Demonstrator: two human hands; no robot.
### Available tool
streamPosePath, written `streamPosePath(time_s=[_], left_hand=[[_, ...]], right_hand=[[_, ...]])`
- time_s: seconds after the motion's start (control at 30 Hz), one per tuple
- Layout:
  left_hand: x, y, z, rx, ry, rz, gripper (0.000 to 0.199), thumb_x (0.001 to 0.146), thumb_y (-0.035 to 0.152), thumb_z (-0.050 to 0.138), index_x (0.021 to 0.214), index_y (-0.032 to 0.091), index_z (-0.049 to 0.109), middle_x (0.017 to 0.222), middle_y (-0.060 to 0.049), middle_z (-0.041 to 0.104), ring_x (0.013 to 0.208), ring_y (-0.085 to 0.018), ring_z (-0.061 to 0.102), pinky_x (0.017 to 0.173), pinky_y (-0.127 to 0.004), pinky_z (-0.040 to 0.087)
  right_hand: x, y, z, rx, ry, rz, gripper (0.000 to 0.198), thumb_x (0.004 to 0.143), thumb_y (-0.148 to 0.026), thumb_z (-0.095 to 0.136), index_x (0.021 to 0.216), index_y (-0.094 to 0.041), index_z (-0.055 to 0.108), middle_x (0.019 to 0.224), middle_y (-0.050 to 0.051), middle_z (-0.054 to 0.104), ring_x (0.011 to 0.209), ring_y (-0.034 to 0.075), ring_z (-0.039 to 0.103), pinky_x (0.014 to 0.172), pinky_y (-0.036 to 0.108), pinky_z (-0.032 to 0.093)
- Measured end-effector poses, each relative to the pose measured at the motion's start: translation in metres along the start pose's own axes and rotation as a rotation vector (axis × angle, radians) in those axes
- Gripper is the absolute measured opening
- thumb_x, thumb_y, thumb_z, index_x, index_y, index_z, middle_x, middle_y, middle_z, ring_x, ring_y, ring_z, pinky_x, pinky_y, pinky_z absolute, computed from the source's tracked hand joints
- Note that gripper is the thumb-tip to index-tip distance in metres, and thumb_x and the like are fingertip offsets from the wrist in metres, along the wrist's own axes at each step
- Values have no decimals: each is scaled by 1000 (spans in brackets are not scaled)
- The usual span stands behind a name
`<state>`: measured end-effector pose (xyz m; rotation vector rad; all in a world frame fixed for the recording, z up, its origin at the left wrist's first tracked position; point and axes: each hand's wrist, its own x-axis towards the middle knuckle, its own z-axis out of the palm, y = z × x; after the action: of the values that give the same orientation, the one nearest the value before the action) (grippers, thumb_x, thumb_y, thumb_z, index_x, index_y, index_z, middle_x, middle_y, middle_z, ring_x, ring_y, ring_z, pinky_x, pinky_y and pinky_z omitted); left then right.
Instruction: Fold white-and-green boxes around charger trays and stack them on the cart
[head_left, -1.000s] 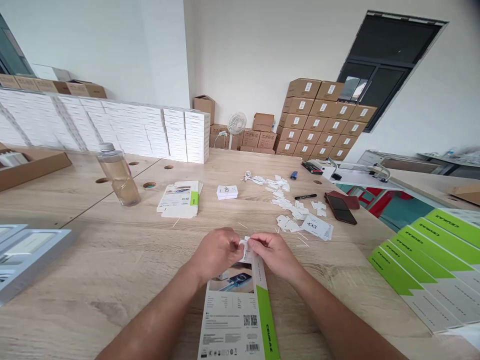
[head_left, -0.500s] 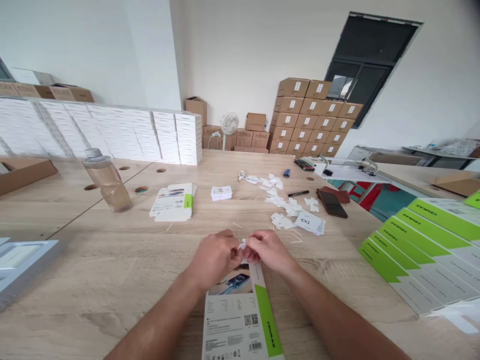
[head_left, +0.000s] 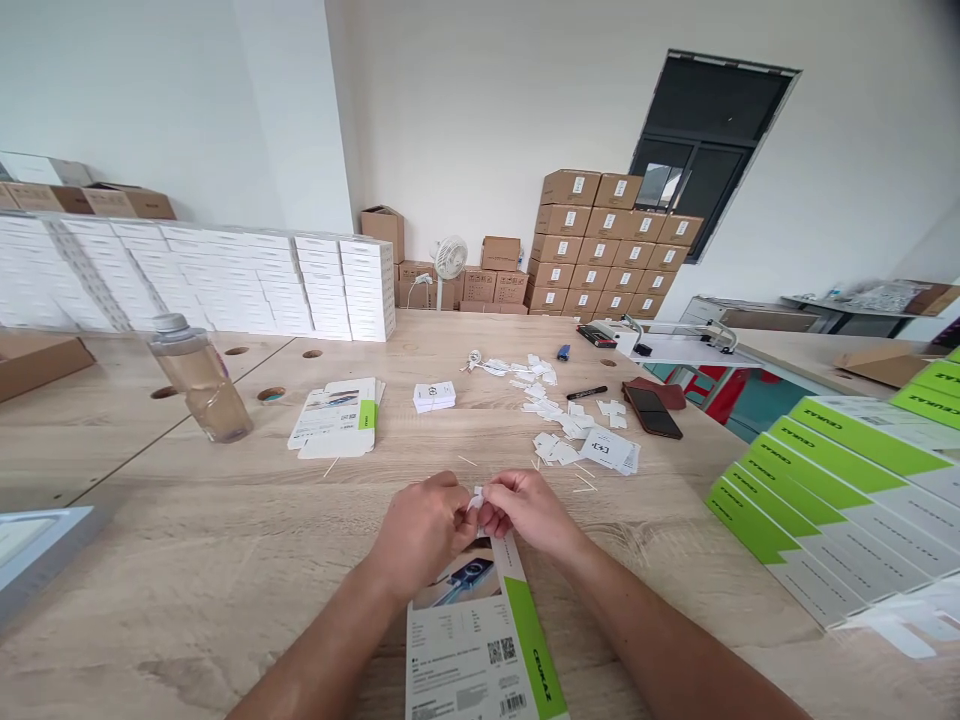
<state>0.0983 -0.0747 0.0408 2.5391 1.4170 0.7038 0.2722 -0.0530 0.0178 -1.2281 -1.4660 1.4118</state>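
Observation:
Both hands meet at the far end of a long white-and-green printed packaging box lying on the table in front of me. My left hand is closed in a pinch, and my right hand pinches just beside it. Between their fingertips is a small white paper piece, probably part of the box's end; the fingers hide where it joins. A phone with a cable is pictured on the box's upper face, above printed text and codes.
Flattened boxes and a small card stack lie ahead. White paper scraps, a black marker and a phone are to the right. Green-and-white boxes are piled at right; a water bottle stands left.
The camera view has shifted slightly, so the scene sits a little further left and lower. Both hands keep pinching the white paper piece at the box's far end.

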Motion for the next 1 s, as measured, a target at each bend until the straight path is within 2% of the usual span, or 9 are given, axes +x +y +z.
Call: streamPosePath(time_s=[0.23,0.57,0.77,1.0], left_hand=[[0,3,3,34,-5,-2,28,85,26,45,61,18,55,71,-1,57,52,-9,46,50,-22,28],[0,4,2,34,-7,-24,27,87,26,44,66,19,60,73,-1,58,57,-10,51,52,-22,31],[-1,6,3,80,-24,-11,27,88,29,44,71,21,65,75,-1,59,59,-11,53,54,-24,31],[0,7,4,62,11,-43,29,88,28,44,65,18,61,74,-2,60,55,-10,49,52,-24,27]], right_hand=[[4,7,-1,-3,32,17,20,74,-21,45,61,-16,60,57,3,68,48,12,60,45,22,48],[-1,-1,-3,11,-11,5,20,77,-31,53,67,-16,62,62,3,69,56,14,64,53,24,51],[1,3,-3,-5,14,6,20,75,-25,47,64,-16,60,58,2,67,52,13,62,50,23,49],[0,3,-2,-53,21,7,22,75,-26,44,67,-16,62,62,4,69,55,14,64,51,24,50]])
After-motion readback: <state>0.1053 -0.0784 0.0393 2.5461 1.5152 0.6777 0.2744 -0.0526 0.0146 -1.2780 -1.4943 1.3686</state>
